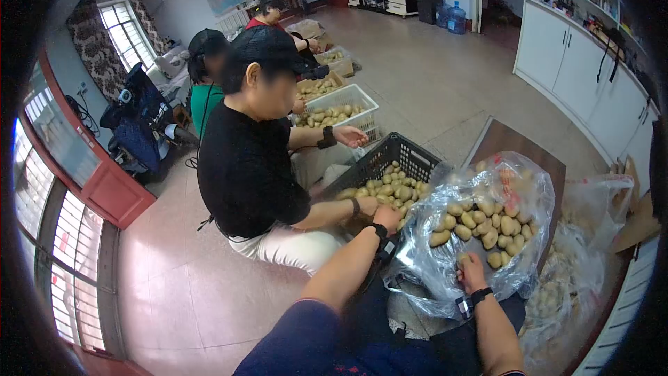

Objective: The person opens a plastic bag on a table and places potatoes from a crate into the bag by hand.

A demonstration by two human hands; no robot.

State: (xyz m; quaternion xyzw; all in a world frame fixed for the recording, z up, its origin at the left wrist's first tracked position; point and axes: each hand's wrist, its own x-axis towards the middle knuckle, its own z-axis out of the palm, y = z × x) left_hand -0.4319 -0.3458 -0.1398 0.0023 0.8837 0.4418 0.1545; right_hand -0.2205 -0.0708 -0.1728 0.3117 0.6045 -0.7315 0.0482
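Note:
My left hand (387,217) reaches over the near side of a black plastic crate (412,150) that holds many potatoes (398,186). Its fingers point away from me and are partly hidden, so what they grip does not show. Close beside it is the hand (367,206) of the person in black, also at the crate. My right hand (473,273) is at the near edge of an open clear plastic bag (417,254). Its fingers are curled around what looks like a potato (462,257). More potatoes (494,227) lie heaped inside the bag.
A person in a black shirt (250,167) sits at my left, with two more people beyond. White crates (369,106) of potatoes stand past the black crate. A brown board (515,141) lies under the bag. Further plastic bags (577,264) are at the right, near white cabinets (577,63).

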